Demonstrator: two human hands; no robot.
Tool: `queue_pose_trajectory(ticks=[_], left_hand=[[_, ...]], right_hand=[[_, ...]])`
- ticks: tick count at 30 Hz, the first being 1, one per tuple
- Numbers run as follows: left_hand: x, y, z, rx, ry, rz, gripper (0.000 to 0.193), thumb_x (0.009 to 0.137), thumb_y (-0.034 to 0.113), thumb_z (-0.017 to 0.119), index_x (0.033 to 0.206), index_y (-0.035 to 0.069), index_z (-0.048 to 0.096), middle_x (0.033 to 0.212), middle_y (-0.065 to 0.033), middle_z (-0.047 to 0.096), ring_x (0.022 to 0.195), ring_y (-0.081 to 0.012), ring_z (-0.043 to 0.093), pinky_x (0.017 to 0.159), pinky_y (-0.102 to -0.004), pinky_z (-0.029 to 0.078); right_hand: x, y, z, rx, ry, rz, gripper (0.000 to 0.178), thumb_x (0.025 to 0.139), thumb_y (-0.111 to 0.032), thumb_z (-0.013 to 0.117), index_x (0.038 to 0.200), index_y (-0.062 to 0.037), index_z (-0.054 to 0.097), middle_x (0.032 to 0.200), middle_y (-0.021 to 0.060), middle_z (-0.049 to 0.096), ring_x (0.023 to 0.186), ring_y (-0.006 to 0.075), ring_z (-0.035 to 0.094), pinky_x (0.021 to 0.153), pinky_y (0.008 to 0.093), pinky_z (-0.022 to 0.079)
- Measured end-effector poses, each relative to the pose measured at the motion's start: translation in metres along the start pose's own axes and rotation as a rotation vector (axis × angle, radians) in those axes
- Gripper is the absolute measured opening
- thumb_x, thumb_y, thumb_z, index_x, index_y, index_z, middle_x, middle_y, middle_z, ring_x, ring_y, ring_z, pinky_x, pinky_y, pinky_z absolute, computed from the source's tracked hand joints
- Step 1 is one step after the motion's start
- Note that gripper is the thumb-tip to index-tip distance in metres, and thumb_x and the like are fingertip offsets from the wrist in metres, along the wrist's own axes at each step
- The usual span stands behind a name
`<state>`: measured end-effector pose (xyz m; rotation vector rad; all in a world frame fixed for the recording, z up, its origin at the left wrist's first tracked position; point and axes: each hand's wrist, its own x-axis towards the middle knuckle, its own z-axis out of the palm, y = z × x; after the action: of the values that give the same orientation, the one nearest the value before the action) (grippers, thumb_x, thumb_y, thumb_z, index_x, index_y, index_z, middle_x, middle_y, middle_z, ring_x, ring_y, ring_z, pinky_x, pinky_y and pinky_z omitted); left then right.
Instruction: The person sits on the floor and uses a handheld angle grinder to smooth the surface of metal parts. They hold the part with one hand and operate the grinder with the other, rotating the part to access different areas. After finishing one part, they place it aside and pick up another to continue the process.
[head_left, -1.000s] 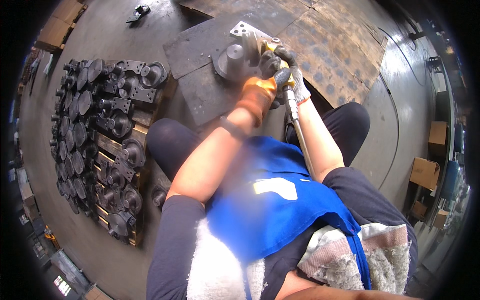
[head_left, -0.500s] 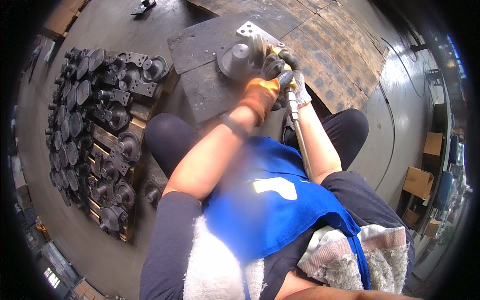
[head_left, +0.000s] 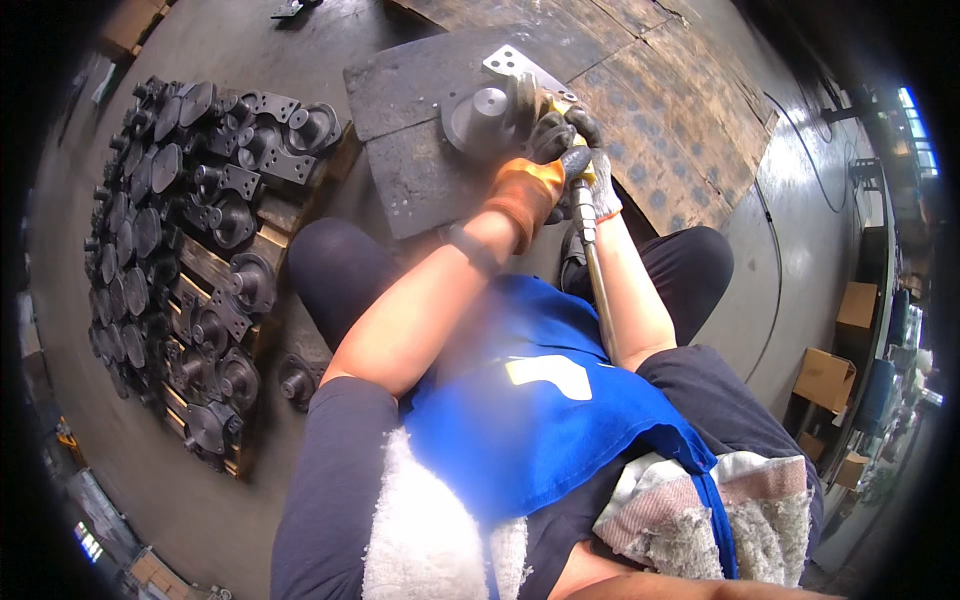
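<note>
On the low counter [head_left: 410, 180], head view: one metal workpiece [head_left: 480, 118] is sitting on the dark slab near the far edge, its round post pointing up and its light plate [head_left: 508, 62] with drilled holes stretching out behind.

Left hand [head_left: 545, 180], in an orange glove with dark fingertips, is gripping the rear of a yellow hand tool [head_left: 560, 103]; its fingers are wrapping around the body. Right hand [head_left: 583, 128], in a pale glove with dark-coated fingers, is clenching the same tool farther forward. The two hands are sitting close together, just right of the workpiece. A grey patch between post and tool is blurring; can't tell its shape, or whether the tool is touching the metal.

A metal pipe [head_left: 597, 275] is running back from the tool's fitting, alongside the right forearm, toward the lap. A dark band [head_left: 472, 250] is circling the left wrist. Blue apron [head_left: 560, 430] is covering the lap, partly hazed by a smear.

To the right, a stained brown board [head_left: 670, 130] is adjoining the slab. To the left, a wooden pallet [head_left: 205, 272] is carrying rows of dark metal parts [head_left: 148, 232]; one loose part [head_left: 295, 382] is resting just beside it. Far right, a black hose [head_left: 779, 270] is trailing over the floor, and cardboard boxes [head_left: 825, 380] are standing near a rack.
</note>
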<state>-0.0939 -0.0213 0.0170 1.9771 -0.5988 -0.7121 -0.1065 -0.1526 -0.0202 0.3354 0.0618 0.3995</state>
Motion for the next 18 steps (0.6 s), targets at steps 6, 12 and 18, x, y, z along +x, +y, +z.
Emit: queue_pose_trajectory(ticks=[6,12,18], left_hand=[[0.004,-0.020,0.011,0.287,0.110,0.308,0.034,0.092,0.033,0.041,0.110,0.010,0.059,0.118,-0.0166,0.059,0.110,-0.0330,0.055,0.093,-0.0365,0.043],[0.004,-0.016,0.010,-0.092,0.104,0.045,0.060,0.078,0.056,0.058,0.111,0.007,0.063,0.111,-0.0172,0.063,0.100,-0.0254,0.059,0.087,-0.0343,0.046],[0.021,-0.042,0.026,-0.161,0.076,-0.106,0.079,0.067,0.071,0.069,0.111,0.005,0.065,0.102,-0.0171,0.066,0.096,-0.0224,0.062,0.084,-0.0321,0.048]], right_hand=[[-0.002,0.009,0.004,-0.022,-0.042,-0.040,0.036,0.089,-0.010,0.059,0.118,0.0072,0.049,0.100,0.0155,0.054,0.083,0.0186,0.057,0.074,0.0282,0.054],[-0.004,0.004,0.000,-0.149,0.010,-0.080,0.035,0.089,-0.013,0.059,0.117,0.0067,0.050,0.099,0.0147,0.055,0.086,0.0187,0.058,0.075,0.0284,0.054],[-0.004,0.019,0.015,-0.037,0.033,-0.019,0.033,0.087,-0.011,0.061,0.115,0.0042,0.053,0.098,0.0127,0.056,0.081,0.0162,0.058,0.074,0.0275,0.054]])
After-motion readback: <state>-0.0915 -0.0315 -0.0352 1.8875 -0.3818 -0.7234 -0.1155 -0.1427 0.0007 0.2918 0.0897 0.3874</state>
